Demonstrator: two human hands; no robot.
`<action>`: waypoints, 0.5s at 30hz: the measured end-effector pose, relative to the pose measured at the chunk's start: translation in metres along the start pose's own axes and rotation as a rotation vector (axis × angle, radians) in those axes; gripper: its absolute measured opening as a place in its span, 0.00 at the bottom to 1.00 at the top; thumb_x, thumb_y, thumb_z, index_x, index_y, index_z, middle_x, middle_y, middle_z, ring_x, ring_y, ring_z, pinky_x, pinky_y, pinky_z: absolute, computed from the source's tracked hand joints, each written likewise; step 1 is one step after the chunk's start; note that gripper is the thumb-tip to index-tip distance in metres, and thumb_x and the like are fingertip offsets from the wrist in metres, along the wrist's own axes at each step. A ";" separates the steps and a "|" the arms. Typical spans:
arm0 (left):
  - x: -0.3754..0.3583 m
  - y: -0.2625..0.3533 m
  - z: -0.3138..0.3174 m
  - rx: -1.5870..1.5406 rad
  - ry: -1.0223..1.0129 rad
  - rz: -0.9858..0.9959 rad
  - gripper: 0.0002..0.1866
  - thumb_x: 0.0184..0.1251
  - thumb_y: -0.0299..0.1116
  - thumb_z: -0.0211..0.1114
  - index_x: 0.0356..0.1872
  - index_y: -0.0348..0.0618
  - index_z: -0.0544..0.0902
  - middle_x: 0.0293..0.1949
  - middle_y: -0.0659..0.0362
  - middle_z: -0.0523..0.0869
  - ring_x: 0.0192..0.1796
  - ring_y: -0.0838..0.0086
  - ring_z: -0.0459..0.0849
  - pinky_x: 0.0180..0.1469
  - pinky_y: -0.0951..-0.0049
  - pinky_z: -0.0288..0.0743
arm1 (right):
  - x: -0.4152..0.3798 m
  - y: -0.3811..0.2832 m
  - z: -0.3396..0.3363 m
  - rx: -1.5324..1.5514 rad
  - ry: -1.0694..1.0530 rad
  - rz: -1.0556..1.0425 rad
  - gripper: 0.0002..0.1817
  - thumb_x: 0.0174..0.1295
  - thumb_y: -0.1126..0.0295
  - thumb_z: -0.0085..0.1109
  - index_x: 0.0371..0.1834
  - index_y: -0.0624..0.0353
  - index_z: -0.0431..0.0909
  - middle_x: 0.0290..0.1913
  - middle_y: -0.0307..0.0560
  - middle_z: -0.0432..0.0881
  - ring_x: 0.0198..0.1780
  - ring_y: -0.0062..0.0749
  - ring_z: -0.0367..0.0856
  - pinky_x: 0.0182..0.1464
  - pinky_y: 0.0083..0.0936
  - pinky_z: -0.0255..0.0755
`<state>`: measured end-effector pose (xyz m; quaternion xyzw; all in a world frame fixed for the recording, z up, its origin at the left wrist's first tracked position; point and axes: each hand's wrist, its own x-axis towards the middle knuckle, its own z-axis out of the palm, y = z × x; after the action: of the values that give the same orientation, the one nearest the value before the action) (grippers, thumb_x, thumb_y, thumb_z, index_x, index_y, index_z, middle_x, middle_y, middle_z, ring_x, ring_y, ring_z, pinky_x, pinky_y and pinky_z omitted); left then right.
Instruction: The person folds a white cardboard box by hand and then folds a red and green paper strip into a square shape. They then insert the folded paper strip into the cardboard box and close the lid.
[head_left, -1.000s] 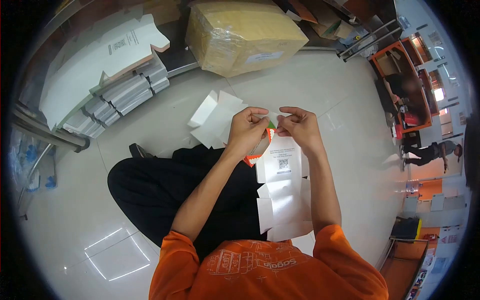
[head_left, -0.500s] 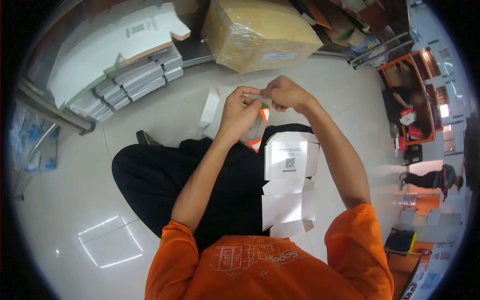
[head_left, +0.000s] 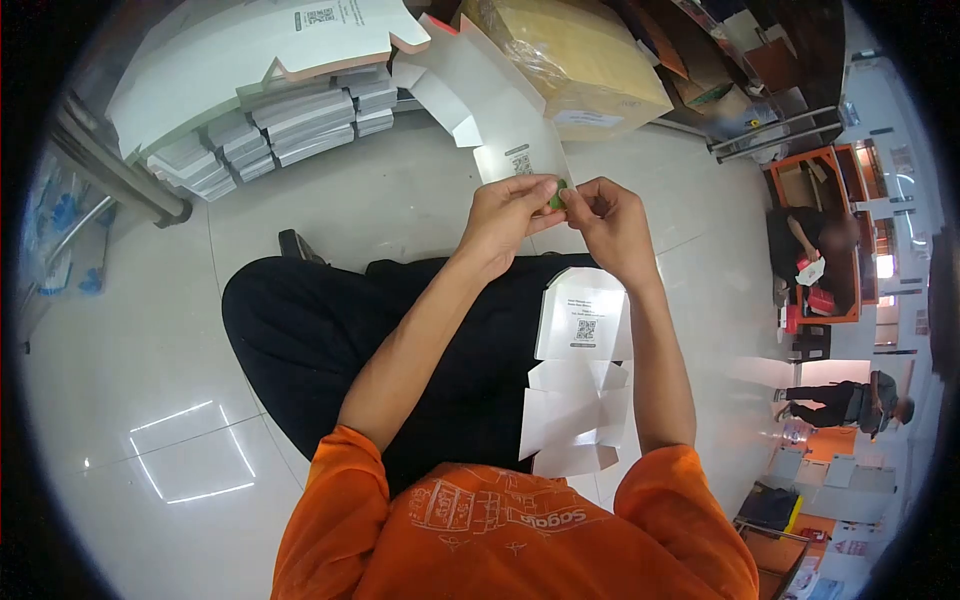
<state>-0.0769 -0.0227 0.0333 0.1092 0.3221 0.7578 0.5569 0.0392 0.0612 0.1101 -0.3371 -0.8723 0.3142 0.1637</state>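
Note:
My left hand [head_left: 505, 225] and my right hand [head_left: 615, 230] are close together above my lap, both with fingers pinched. Between them they grip the near end of a flat carton blank [head_left: 510, 95], its white face with a QR code toward me. A small green patch shows at the fingertips. From my hands the blank stretches up and away, its side flaps sticking out to the left. More white carton blanks [head_left: 575, 400], the top one printed with text and a QR code, lie over my right leg below my right hand.
At the upper left, stacked carton blanks [head_left: 310, 130] sit beside a metal leg [head_left: 150, 180]. A plastic-wrapped cardboard box [head_left: 590, 70] stands beyond my hands. Over on the right, one person [head_left: 800, 240] sits by an orange shelf, another person [head_left: 850, 400] stands, and a metal rail [head_left: 775, 130] runs nearby.
The carton blank has swung up and opened out flat, its white printed side now showing. My right hand has come down beside my left and grips the blank's end.

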 end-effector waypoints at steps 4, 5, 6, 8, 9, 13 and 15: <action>0.001 -0.003 -0.001 -0.115 -0.075 -0.029 0.16 0.72 0.35 0.67 0.52 0.33 0.83 0.38 0.61 0.84 0.42 0.80 0.82 0.48 0.78 0.83 | -0.007 0.001 -0.005 0.078 0.006 -0.009 0.11 0.66 0.70 0.64 0.36 0.70 0.82 0.29 0.48 0.86 0.32 0.23 0.83 0.38 0.23 0.77; -0.001 -0.001 -0.001 -0.054 -0.047 -0.060 0.16 0.72 0.35 0.66 0.52 0.33 0.83 0.41 0.60 0.84 0.42 0.80 0.82 0.47 0.78 0.82 | -0.008 0.003 -0.006 0.079 0.009 -0.007 0.11 0.66 0.70 0.64 0.36 0.70 0.82 0.29 0.48 0.86 0.32 0.23 0.83 0.38 0.23 0.77; -0.002 0.001 -0.001 0.007 -0.020 -0.093 0.15 0.72 0.34 0.66 0.52 0.34 0.83 0.44 0.59 0.85 0.42 0.79 0.83 0.47 0.77 0.81 | -0.008 0.006 -0.006 0.120 -0.022 -0.012 0.10 0.67 0.69 0.64 0.35 0.69 0.82 0.30 0.45 0.86 0.32 0.21 0.81 0.38 0.22 0.76; -0.003 -0.002 0.000 -0.007 -0.034 -0.084 0.15 0.73 0.35 0.66 0.52 0.34 0.83 0.45 0.59 0.85 0.43 0.79 0.82 0.49 0.76 0.80 | -0.008 0.012 -0.005 0.162 -0.048 -0.013 0.10 0.68 0.69 0.64 0.35 0.68 0.81 0.30 0.42 0.85 0.32 0.18 0.80 0.39 0.21 0.75; -0.002 -0.004 0.000 -0.023 -0.047 -0.072 0.15 0.73 0.35 0.65 0.52 0.34 0.82 0.47 0.59 0.85 0.44 0.78 0.82 0.50 0.75 0.78 | -0.008 0.014 -0.001 0.170 0.007 -0.061 0.09 0.66 0.71 0.65 0.35 0.68 0.82 0.30 0.44 0.86 0.32 0.21 0.81 0.39 0.23 0.76; 0.008 -0.026 -0.006 -0.184 -0.161 0.020 0.16 0.73 0.37 0.65 0.54 0.36 0.81 0.45 0.60 0.85 0.48 0.76 0.81 0.56 0.72 0.74 | -0.010 0.015 0.002 0.049 0.128 -0.257 0.06 0.57 0.74 0.68 0.34 0.64 0.82 0.30 0.46 0.84 0.32 0.30 0.84 0.40 0.28 0.77; 0.012 -0.030 -0.011 -0.198 -0.144 0.006 0.18 0.73 0.37 0.66 0.57 0.36 0.81 0.45 0.61 0.84 0.49 0.76 0.81 0.58 0.72 0.74 | -0.011 0.007 0.002 0.006 0.166 -0.264 0.06 0.56 0.73 0.68 0.31 0.64 0.81 0.28 0.48 0.83 0.31 0.35 0.83 0.38 0.31 0.76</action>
<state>-0.0635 -0.0104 0.0041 0.1086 0.2046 0.7777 0.5844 0.0494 0.0565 0.1031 -0.2440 -0.8914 0.2637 0.2763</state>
